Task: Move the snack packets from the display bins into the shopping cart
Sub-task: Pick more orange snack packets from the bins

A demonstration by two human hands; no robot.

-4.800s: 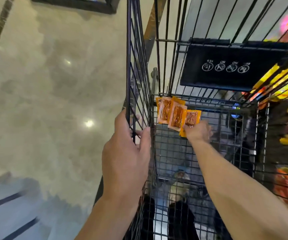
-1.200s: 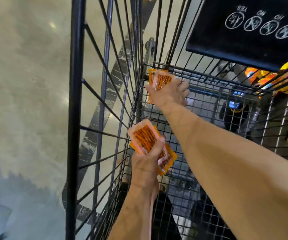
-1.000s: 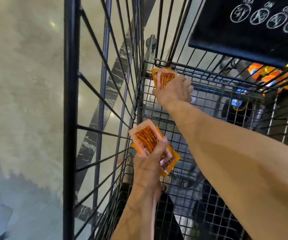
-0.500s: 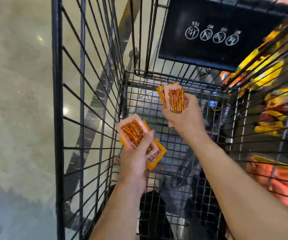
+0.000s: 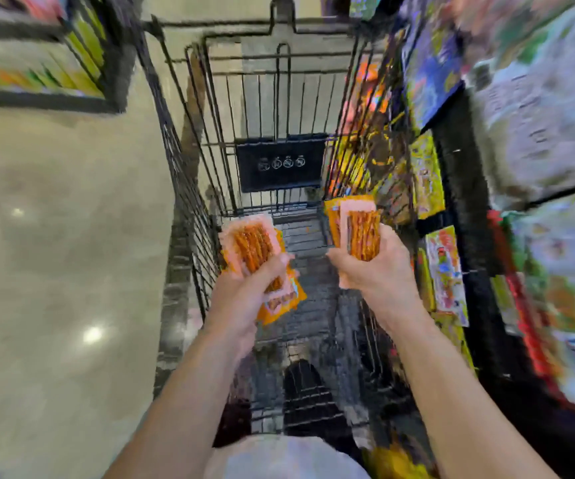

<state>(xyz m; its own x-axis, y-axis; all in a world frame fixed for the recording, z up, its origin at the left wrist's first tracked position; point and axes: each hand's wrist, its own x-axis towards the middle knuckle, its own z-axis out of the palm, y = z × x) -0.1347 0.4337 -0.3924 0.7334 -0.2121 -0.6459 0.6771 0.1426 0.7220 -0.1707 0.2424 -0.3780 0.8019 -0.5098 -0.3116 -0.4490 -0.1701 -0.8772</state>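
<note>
Polished shop floor, blurred frame: left hand (image 5: 244,292) grips one packet stack (image 5: 251,242), right hand (image 5: 377,274) grips second packet stack (image 5: 362,233), both over shopping cart (image 5: 279,60). Lower in, then release flat.

- The left hand (image 5: 244,299) holds packets (image 5: 251,243) over the shopping cart (image 5: 265,98), near its left wall.
- The right hand (image 5: 379,271) holds more packets (image 5: 358,226) near its right wall.
- The display bins (image 5: 447,271) stand just right of the cart.

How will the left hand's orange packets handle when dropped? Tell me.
Probably light: the left hand pinches several orange packets easily. Likely thin glossy film, so the fanned stack may slide apart. Flat, they should not roll.
</note>
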